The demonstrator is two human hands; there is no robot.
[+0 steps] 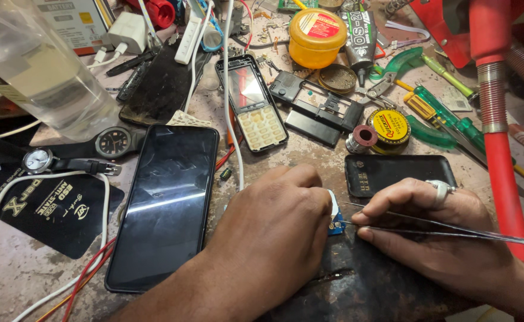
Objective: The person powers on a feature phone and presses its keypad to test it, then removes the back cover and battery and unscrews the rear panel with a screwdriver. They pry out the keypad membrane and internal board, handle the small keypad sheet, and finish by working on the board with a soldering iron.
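Cluttered bench [11, 274]: yellow round tin [317, 37] behind black phone [166, 203].

A black smartphone [168, 203] lies beside two wristwatches [77, 154] and a yellow jar [317, 37].

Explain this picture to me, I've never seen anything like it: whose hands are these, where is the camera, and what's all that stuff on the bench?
There is no machine here. One camera worn on a person's head looks down at their own two bare hands over a cluttered repair bench.

The left hand presses down on a small blue circuit board, mostly hidden under the fingers. The right hand, with a ring on one finger, pinches thin metal tweezers whose tips point at that board.

Beside the left hand lies a black smartphone, screen dark. Behind it sit an opened keypad phone, a black phone back cover, two wristwatches, green-handled screwdrivers, a yellow jar, a small round tin, white cables and a clear plastic bottle.
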